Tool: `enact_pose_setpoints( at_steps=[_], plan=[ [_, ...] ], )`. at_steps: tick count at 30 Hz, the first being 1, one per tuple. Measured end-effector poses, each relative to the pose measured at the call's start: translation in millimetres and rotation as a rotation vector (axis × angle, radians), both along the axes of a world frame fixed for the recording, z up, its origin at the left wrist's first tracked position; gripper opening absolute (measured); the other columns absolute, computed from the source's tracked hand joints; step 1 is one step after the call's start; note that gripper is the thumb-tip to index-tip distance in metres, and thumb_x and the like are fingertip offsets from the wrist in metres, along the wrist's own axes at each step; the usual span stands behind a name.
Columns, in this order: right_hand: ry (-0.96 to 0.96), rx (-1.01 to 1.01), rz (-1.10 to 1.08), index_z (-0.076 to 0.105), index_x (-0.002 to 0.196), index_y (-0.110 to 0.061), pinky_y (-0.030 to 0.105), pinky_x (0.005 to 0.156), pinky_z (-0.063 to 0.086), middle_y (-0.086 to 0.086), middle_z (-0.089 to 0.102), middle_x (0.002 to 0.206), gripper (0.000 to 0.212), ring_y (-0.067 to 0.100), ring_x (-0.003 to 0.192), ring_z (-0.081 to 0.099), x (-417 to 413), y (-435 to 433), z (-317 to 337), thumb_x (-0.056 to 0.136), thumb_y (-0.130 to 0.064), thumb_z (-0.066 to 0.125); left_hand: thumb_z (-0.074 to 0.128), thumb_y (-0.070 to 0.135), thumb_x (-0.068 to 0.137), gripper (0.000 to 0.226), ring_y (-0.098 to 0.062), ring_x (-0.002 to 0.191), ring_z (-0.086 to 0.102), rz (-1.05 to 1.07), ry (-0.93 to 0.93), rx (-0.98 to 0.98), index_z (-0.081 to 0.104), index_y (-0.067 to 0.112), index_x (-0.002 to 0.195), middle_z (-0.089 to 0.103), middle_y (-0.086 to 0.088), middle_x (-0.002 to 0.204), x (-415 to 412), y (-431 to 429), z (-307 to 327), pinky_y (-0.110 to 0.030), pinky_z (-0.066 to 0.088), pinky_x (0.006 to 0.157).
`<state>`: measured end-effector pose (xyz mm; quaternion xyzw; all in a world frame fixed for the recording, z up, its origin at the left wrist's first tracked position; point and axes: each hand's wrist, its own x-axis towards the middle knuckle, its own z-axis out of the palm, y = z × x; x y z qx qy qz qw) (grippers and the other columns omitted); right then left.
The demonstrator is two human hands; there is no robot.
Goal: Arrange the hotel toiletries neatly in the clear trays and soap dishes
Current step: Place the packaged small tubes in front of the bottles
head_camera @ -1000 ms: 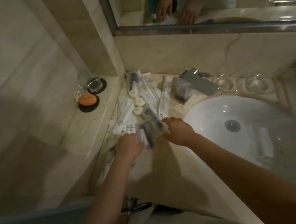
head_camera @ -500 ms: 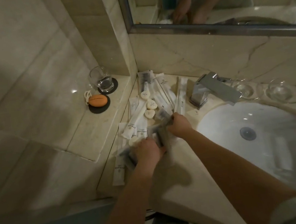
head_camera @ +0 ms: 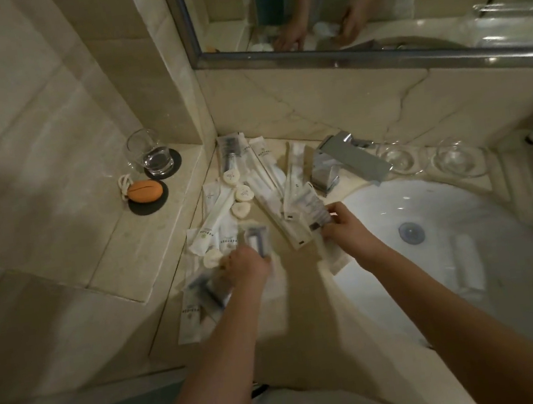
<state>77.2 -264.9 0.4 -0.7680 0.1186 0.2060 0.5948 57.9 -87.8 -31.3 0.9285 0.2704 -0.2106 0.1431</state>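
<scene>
Against the raised ledge, white toiletry sachets [head_camera: 219, 214] crowd the beige marble bench [head_camera: 307, 315]; open room lies nearer me. My left hand [head_camera: 247, 268], fingers curled, holds a clear grey-filled packet [head_camera: 258, 240] pointing mirrorward. My right hand [head_camera: 346, 228] pinches a slanting clear dark-filled sachet [head_camera: 309, 206] beside the white basin [head_camera: 445, 205]. Two clear glass dishes [head_camera: 395, 157] stand behind.
</scene>
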Motion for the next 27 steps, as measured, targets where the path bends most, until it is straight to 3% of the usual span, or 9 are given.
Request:
enact_pose_setpoints(
  at_steps=[6, 9, 11, 15, 20, 23, 27],
  plan=[
    [0.047, 0.051, -0.109, 0.052, 0.079, -0.01, 0.026, 0.056, 0.033, 0.006, 0.051, 0.07, 0.021, 0.019, 0.064, 0.045, -22.6, -22.6, 11.2, 0.081, 0.004, 0.036, 0.06, 0.03, 0.085, 0.035, -0.029, 0.095, 0.062, 0.052, -0.241, -0.161, 0.057, 0.011, 0.114, 0.065, -0.011, 0.106, -10.4, -14.4, 1.1, -0.034, 0.05, 0.078],
    [0.038, 0.08, -0.093, 0.052, 0.077, -0.012, 0.025, 0.057, 0.032, 0.003, 0.05, 0.071, 0.011, 0.016, 0.065, 0.044, -37.0, -40.2, 16.1, 0.07, -0.01, 0.043, 0.061, 0.025, 0.086, 0.023, -0.026, 0.081, 0.061, 0.022, -0.341, -0.262, 0.06, 0.007, 0.1, 0.065, -0.011, 0.093, -18.8, -34.2, 10.7, -0.031, 0.047, 0.067],
    [0.021, 0.103, -0.114, 0.053, 0.078, -0.013, 0.027, 0.062, 0.034, 0.003, 0.052, 0.074, 0.008, 0.017, 0.069, 0.046, -46.2, -58.0, 14.2, 0.073, -0.015, 0.047, 0.061, 0.024, 0.086, 0.016, -0.024, 0.076, 0.06, -0.005, -0.391, -0.307, 0.059, 0.01, 0.092, 0.062, -0.006, 0.085, -25.0, -53.7, 18.7, -0.03, 0.045, 0.063],
    [-0.033, 0.114, -0.203, 0.055, 0.088, -0.014, 0.026, 0.067, 0.037, -0.002, 0.054, 0.078, 0.007, 0.013, 0.073, 0.05, -65.6, -110.6, 14.5, 0.086, -0.017, 0.061, 0.06, 0.026, 0.086, 0.021, -0.027, 0.079, 0.062, -0.11, -0.416, -0.344, 0.06, 0.006, 0.093, 0.064, -0.01, 0.088, -31.6, -107.0, 29.5, -0.029, 0.043, 0.063],
    [-0.103, 0.064, -0.32, 0.054, 0.106, -0.012, 0.019, 0.068, 0.047, -0.002, 0.059, 0.084, 0.044, 0.012, 0.075, 0.056, -90.3, -191.4, 18.1, 0.069, -0.003, 0.078, 0.06, 0.026, 0.084, 0.022, -0.032, 0.085, 0.062, -0.299, -0.389, -0.411, 0.057, 0.005, 0.089, 0.064, -0.015, 0.092, -34.4, -187.0, 39.5, -0.034, 0.047, 0.069],
    [-0.099, 0.027, -0.403, 0.054, 0.099, -0.019, 0.021, 0.063, 0.045, -0.003, 0.057, 0.078, 0.042, 0.011, 0.069, 0.053, -107.7, -234.5, 19.2, 0.07, 0.008, 0.072, 0.061, 0.027, 0.083, 0.02, -0.031, 0.082, 0.06, -0.4, -0.353, -0.449, 0.055, 0.009, 0.086, 0.063, -0.012, 0.089, -35.7, -232.0, 44.1, -0.034, 0.047, 0.068],
    [-0.094, -0.012, -0.555, 0.062, 0.077, -0.02, 0.023, 0.056, 0.043, -0.007, 0.06, 0.062, 0.023, 0.002, 0.053, 0.053, -131.7, -280.2, 17.1, 0.062, -0.003, 0.066, 0.062, 0.027, 0.084, 0.022, -0.023, 0.071, 0.051, -0.498, -0.346, -0.493, 0.049, 0.01, 0.079, 0.053, -0.005, 0.078, -38.5, -283.7, 48.3, -0.029, 0.038, 0.061]
  ],
)
